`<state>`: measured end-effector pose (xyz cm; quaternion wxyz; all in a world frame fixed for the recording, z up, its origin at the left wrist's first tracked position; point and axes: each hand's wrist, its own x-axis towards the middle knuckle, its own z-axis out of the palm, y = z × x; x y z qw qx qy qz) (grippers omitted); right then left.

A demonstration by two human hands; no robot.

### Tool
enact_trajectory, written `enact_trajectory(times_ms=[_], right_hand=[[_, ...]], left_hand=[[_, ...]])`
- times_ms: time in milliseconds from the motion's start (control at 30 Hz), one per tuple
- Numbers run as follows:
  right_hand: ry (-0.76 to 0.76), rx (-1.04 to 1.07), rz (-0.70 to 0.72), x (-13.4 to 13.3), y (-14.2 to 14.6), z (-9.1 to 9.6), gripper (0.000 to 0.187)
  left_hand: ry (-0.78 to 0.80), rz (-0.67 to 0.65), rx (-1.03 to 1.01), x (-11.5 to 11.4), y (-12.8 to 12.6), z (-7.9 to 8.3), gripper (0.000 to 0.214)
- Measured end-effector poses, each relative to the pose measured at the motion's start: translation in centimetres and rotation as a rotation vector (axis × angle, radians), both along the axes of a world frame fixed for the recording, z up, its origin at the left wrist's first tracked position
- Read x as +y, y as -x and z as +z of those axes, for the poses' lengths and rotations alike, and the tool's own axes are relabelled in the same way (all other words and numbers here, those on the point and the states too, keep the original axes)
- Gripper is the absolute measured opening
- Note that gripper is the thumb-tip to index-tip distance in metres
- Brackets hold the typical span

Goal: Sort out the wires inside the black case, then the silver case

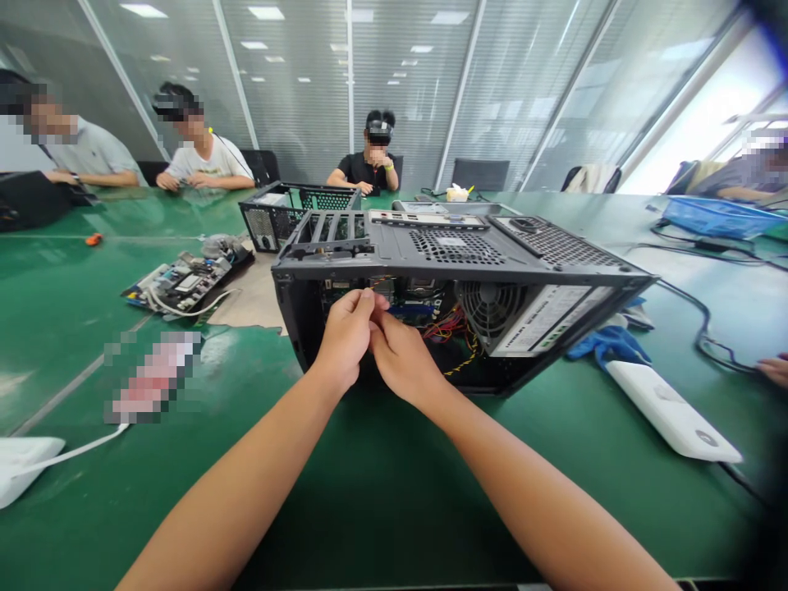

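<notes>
A black computer case [455, 246] lies on its side on the green table [382, 492], its open side facing me. Inside it I see a fan [486, 308], a power supply [542, 316] and red, yellow and black wires [452, 332]. My left hand [345, 336] and my right hand [400, 357] meet at the case's opening. Both have their fingers curled and pinched together around something small that I cannot make out.
A loose circuit board [185, 283] lies left of the case, a second open case [295, 209] behind it. A blue cloth [607, 345] and a white device [671, 410] lie to the right. Several people sit around the table; another person's hand [774, 369] is at the right edge.
</notes>
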<state>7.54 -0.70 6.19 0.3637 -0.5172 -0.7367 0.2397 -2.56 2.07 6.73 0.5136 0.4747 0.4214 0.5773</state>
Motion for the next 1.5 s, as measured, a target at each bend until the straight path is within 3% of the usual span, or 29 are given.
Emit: enact_trajectory(times_ms=[267, 533, 700, 833, 967, 1133, 1200, 1300, 1367, 1400, 1433, 1500], right_hand=[[-0.049, -0.188, 0.086, -4.9, -4.4, -0.6, 0.019], [-0.111, -0.316, 0.118, -7.2, -9.3, -5.1, 0.022], [-0.205, -0.364, 0.075, -6.8, -10.4, -6.7, 0.022], [-0.37, -0.363, 0.06, -6.6, -10.8, -7.1, 0.018], [-0.64, -0.241, -0.077, -6.7, -12.0, -7.0, 0.01], [-0.949, -0.222, -0.505, -7.0, -14.1, -6.6, 0.023], [-0.964, -0.219, -0.692, -6.9, -14.9, -6.7, 0.041], [-0.874, -0.13, -0.822, -6.2, -16.0, -7.2, 0.079], [-0.724, -0.032, -0.795, -5.5, -16.6, -7.7, 0.096], [-0.653, 0.041, -0.777, -5.2, -16.9, -8.0, 0.102], [-0.587, 0.139, -0.747, -4.9, -17.1, -8.2, 0.105], [-0.482, 0.321, -0.648, -4.4, -17.3, -8.5, 0.105]], left_hand=[[-0.302, 0.131, 0.55, 1.2, 0.9, -0.9, 0.018], [-0.582, 0.289, 0.862, 1.0, 0.6, -1.8, 0.012], [-0.678, 0.298, 0.929, 0.4, -0.3, -1.9, 0.018], [-0.717, 0.314, 0.911, 0.0, -1.1, -2.0, 0.021], [-0.89, 0.356, 0.855, -1.3, -1.2, -1.6, 0.01], [-1.367, 0.34, 0.883, -5.0, 0.6, -0.6, 0.014], [-1.495, 0.44, 0.914, -6.1, 2.0, -0.3, 0.016], [-1.479, 0.748, 0.9, -6.3, 4.4, -0.7, 0.03], [-1.431, 1.015, 0.805, -5.5, 6.0, -1.7, 0.05], [-1.342, 1.072, 0.767, -4.9, 6.7, -2.4, 0.056], [-1.256, 1.099, 0.719, -4.4, 7.3, -3.2, 0.057], [-1.033, 0.959, 0.764, -3.6, 8.3, -4.9, 0.067]])
